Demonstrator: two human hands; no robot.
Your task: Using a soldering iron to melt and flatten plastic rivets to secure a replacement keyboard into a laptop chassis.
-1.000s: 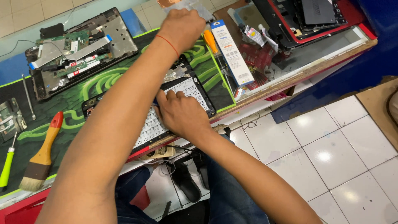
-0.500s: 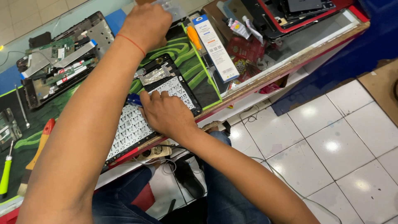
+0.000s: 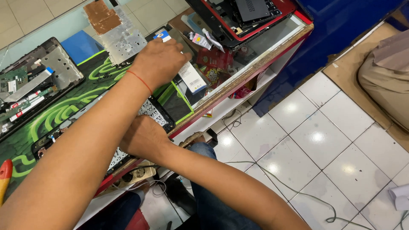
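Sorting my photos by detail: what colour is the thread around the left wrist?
Red, a thin band around the left wrist, clearest in the head view.

Glossy white floor tiles fill the lower right of the frame, catching spots of overhead light. A glass-topped worktop with a worn wooden edge runs diagonally across the upper middle, a blue panel beside it at upper right
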